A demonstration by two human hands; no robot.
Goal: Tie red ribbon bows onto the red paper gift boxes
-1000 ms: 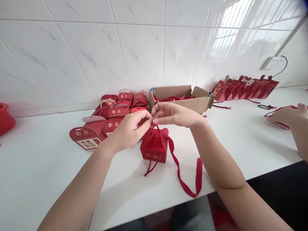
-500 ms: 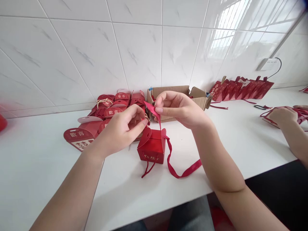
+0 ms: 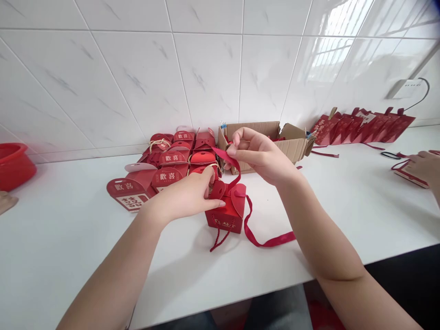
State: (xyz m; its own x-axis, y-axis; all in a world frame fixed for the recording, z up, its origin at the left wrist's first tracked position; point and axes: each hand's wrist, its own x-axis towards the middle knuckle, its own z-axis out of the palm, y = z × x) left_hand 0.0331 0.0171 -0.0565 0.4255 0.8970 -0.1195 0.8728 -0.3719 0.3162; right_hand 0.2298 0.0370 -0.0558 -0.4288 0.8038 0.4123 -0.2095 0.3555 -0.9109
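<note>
A small red gift box (image 3: 225,222) stands upright on the white table, with rounded side flaps and a twisted cord hanging from its front. My left hand (image 3: 189,195) is at the box's left flap, thumb and fingers apart; whether they press on the flap is hard to tell. Above the box, my right hand (image 3: 259,156) pinches the end of a red ribbon (image 3: 237,172) between thumb and fingers. The ribbon runs down to the box top, and its other length trails from the right flap over the table to the right.
Several red gift boxes (image 3: 168,158) are grouped behind on the left. A cardboard box (image 3: 247,130) stands against the tiled wall. Red bags (image 3: 364,128) line the wall at right. A co-worker's hand (image 3: 424,165) is far right, another hand (image 3: 7,201) far left by a red tub (image 3: 17,165).
My left hand has opened from its pinch and lowered to the box's left flap. The ribbon end stays in my right hand. The view has shifted left, bringing the red tub in.
</note>
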